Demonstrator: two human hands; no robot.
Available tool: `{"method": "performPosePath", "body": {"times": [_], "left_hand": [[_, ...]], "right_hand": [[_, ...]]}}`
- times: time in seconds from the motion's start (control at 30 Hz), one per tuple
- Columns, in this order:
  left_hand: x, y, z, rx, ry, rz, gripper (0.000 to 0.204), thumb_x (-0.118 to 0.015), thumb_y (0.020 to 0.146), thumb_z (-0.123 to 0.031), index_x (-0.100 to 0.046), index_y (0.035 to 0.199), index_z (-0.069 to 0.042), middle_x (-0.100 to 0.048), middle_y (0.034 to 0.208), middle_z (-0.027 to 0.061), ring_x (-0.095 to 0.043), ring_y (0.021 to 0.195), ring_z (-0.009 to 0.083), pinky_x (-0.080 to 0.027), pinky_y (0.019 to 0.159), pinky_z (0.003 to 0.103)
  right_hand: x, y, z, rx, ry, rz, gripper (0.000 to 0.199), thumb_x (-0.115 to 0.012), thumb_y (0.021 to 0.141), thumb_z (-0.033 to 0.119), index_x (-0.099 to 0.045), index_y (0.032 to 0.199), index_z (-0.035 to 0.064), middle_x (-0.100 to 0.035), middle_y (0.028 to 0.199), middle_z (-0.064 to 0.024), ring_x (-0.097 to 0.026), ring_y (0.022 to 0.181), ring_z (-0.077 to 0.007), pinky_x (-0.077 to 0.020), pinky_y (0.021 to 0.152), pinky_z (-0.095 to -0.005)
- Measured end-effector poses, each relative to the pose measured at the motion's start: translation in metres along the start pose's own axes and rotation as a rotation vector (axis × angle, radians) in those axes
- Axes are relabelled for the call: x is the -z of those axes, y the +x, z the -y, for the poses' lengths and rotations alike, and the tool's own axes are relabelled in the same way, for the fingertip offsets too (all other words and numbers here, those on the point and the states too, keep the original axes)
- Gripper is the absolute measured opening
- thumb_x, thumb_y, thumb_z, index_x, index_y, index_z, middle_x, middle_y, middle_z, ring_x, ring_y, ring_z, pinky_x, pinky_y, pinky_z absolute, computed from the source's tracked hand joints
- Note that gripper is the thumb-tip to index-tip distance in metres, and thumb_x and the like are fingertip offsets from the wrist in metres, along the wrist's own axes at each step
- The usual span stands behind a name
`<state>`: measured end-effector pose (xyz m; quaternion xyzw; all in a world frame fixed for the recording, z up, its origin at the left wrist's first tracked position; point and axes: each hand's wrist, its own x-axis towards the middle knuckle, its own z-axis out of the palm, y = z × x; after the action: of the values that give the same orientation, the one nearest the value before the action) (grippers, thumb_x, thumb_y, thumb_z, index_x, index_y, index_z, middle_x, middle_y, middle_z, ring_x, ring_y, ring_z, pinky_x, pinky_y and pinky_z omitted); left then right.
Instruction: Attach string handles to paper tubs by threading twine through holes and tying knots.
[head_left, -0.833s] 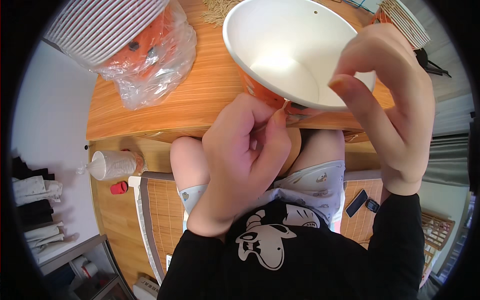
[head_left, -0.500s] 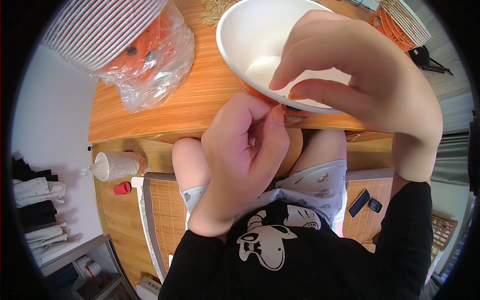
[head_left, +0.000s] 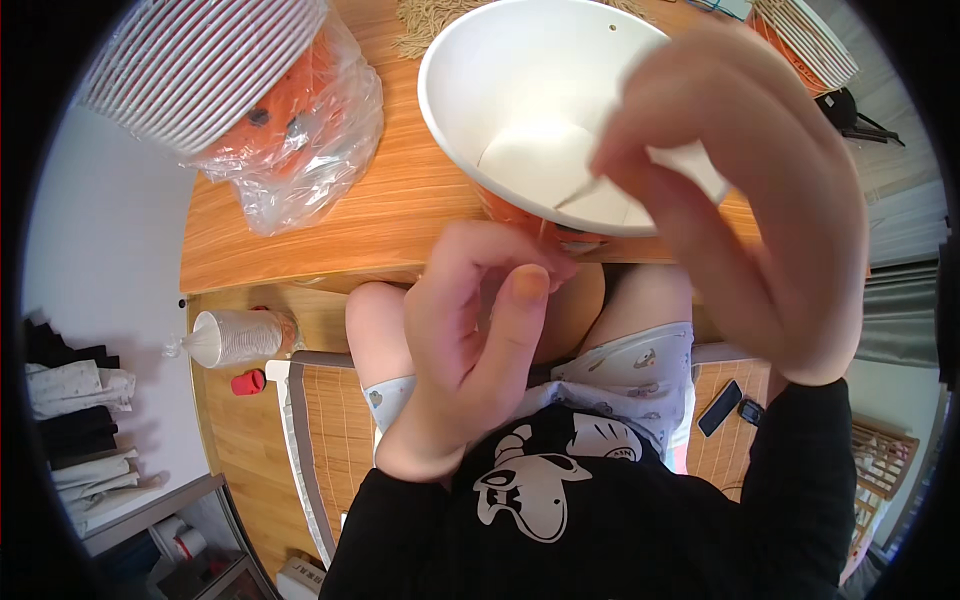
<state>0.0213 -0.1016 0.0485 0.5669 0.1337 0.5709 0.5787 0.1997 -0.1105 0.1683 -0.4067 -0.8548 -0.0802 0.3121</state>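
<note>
A big paper bucket [head_left: 500, 110], white inside and orange outside, stands tilted toward me at the table's front edge. Over its near rim my right hand [head_left: 740, 190], blurred by motion, pinches the end of a thin light cord [head_left: 577, 194] between thumb and fingertips. Below the rim, against the outside of the bucket, is my left hand [head_left: 480, 330], with curled fingers and thumb close together. A short strand shows just above these fingers and seems to run into them. The fingertips themselves are partly hidden. A small hole shows in the bucket's far wall.
Stacked buckets in clear plastic [head_left: 300, 130] occupy the wooden table's [head_left: 400, 190] left side. A heap of tan cords [head_left: 425, 25] lies behind the bucket; another bucket stack [head_left: 800, 45] stands far right. Wrapped cups [head_left: 240, 335] lie on the floor, a phone [head_left: 719, 408] on a seat.
My right hand has drawn back to the right, with the cord stretched from the rim to its fingertips. My left hand has dropped slightly from the rim. The bucket has shifted a little left.
</note>
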Motion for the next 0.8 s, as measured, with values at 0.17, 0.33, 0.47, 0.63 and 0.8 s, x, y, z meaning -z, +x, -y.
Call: {"method": "performPosePath", "body": {"times": [0.17, 0.33, 0.47, 0.63, 0.8], "left_hand": [[0.002, 0.003, -0.004, 0.115, -0.146, 0.09, 0.019, -0.056, 0.103, -0.013, -0.06, 0.109, 0.005, -0.068, 0.108, 0.0123, -0.062, 0.097, 0.0144, -0.048, 0.088, 0.026], [-0.005, 0.005, -0.004, 0.121, -0.174, 0.125, 0.016, -0.057, 0.102, -0.007, -0.061, 0.111, 0.006, -0.068, 0.114, 0.0142, -0.063, 0.105, 0.0158, -0.049, 0.093, 0.028], [-0.011, 0.007, -0.003, 0.124, -0.156, 0.085, 0.014, -0.055, 0.102, -0.003, -0.062, 0.111, 0.007, -0.07, 0.11, 0.0139, -0.064, 0.103, 0.0152, -0.051, 0.092, 0.028], [-0.014, 0.006, -0.009, 0.221, -0.118, 0.107, 0.016, -0.056, 0.103, -0.005, -0.063, 0.111, 0.007, -0.07, 0.11, 0.0132, -0.065, 0.102, 0.0146, -0.052, 0.09, 0.027], [-0.024, 0.008, -0.012, 0.256, -0.148, 0.082, 0.017, -0.058, 0.102, -0.007, -0.066, 0.11, 0.005, -0.069, 0.115, 0.0133, -0.065, 0.103, 0.0151, -0.052, 0.089, 0.027]], "right_hand": [[-0.016, -0.049, 0.038, -0.104, -0.131, -0.063, 0.022, -0.074, 0.071, -0.002, -0.068, 0.091, 0.005, -0.061, 0.082, -0.0061, -0.056, 0.072, -0.0233, -0.0423, 0.059, -0.034], [-0.046, -0.071, 0.045, -0.199, -0.12, -0.181, 0.026, -0.074, 0.072, -0.004, -0.066, 0.095, 0.0039, -0.062, 0.084, -0.0071, -0.056, 0.071, -0.0236, -0.0422, 0.058, -0.0333], [-0.076, -0.082, 0.047, -0.315, -0.029, -0.468, 0.028, -0.08, 0.074, 0.008, -0.062, 0.096, 0.0066, -0.062, 0.082, -0.0046, -0.057, 0.069, -0.0217, -0.0416, 0.056, -0.033], [-0.1, -0.097, 0.061, -0.544, 0.164, -0.43, 0.034, -0.078, 0.081, 0.003, -0.054, 0.104, 0.004, -0.063, 0.093, -0.0105, -0.061, 0.074, -0.025, -0.0466, 0.063, -0.0342], [-0.094, -0.101, 0.06, -0.58, 0.697, -0.557, 0.029, -0.063, 0.093, -0.003, -0.043, 0.114, 0.0019, -0.061, 0.102, -0.0121, -0.061, 0.083, -0.0157, -0.0487, 0.072, -0.0287]]}}
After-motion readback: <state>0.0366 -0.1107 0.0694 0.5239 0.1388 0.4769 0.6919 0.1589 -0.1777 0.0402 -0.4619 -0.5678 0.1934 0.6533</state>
